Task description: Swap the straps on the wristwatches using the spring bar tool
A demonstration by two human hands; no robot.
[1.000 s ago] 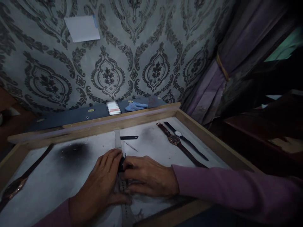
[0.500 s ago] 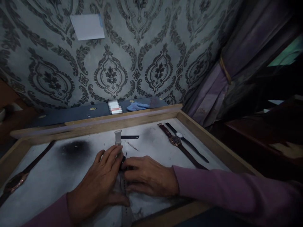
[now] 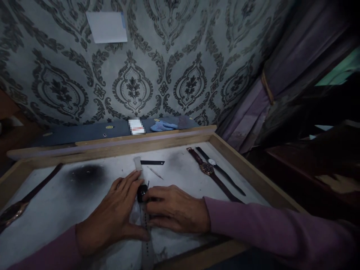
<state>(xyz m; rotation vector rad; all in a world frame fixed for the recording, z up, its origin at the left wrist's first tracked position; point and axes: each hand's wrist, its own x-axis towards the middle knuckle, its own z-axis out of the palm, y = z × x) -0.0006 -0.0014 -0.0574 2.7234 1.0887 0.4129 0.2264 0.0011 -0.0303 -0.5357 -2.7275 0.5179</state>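
A watch with a black case and a translucent pale strap (image 3: pixel 142 194) lies around the middle of the white-floored wooden tray (image 3: pixel 233 149), its long axis running from near the far edge towards the near edge. The case sits between the fingertips of both hands, so neither is clearly nearer. The left hand (image 3: pixel 108 215) lies loosely open, fingers extended together against the strap and case, thumb apart and reaching across the lower strap. The right hand (image 3: pixel 178 210) is curled, fingertips at the case's right side; whether they pinch it or a thin tool is hidden. Beyond the case lie a slim pointed tool (image 3: pixel 155 173) and a flat black strip (image 3: pixel 153 162), whose left end meets the strap's far end.
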